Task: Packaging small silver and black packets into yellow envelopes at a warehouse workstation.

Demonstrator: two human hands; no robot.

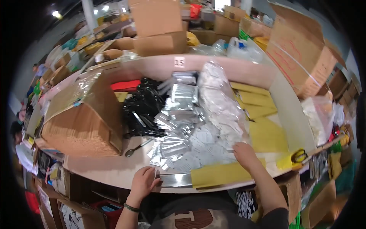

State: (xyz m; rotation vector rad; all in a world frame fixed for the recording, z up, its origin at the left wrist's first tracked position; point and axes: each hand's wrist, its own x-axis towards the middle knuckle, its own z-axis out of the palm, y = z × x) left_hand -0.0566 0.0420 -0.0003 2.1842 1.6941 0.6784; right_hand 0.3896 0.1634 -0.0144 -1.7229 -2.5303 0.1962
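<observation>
Fingers of the left hand [142, 183] bend toward the thumb at the bench's front edge, just beside the left end of a flat silver packet [175, 180]; I cannot tell whether they grip anything. The right hand [244, 153] reaches over a yellow envelope [221, 175] with its fingertips at the right side of the white packets [207, 139]; whether they pinch one is unclear. Silver packet and envelope lie side by side along the front edge of the bench [91, 165]. Behind them, loose silver packets [181, 99] spread across the middle, with black packages [143, 105] to their left. Scissors [299, 155] rest near the right front corner, and a cardboard box [82, 129] fills the left end.
</observation>
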